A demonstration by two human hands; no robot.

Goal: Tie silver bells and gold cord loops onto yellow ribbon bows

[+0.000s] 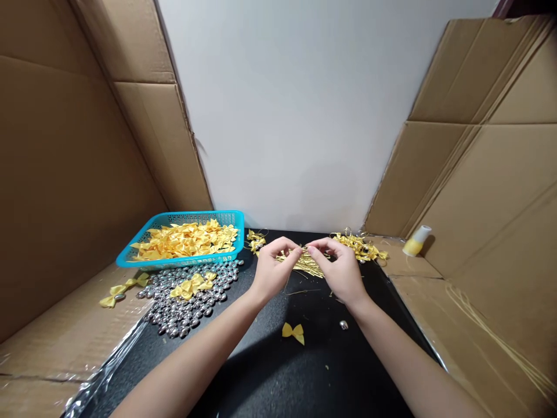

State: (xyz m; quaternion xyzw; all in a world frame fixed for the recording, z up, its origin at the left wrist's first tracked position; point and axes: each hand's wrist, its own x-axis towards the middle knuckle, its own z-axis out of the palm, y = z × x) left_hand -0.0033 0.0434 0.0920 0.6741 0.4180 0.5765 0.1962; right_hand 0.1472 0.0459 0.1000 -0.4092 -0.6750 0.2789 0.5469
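Note:
My left hand (278, 264) and my right hand (337, 267) meet fingertip to fingertip over the black tabletop (270, 371). Both are closed in a pinch on what looks like a thin gold cord, mostly hidden by the fingers. Just behind and below them lies a pile of cut gold cords (310, 266). Nearer to me, a single yellow satin bow (293, 332) rests on the table between my forearms. One shiny silver bell-like bead (343, 325) sits beside my right wrist.
At the left, a blue basket (124, 255) holds many yellow bows, with silver beads (183, 307) spread before it. Bows with gold loops (359, 247) are heaped at the back right, near a yellow-white bottle (416, 241). Cardboard walls (491, 174) flank both sides; long cords (500, 342) lie at right.

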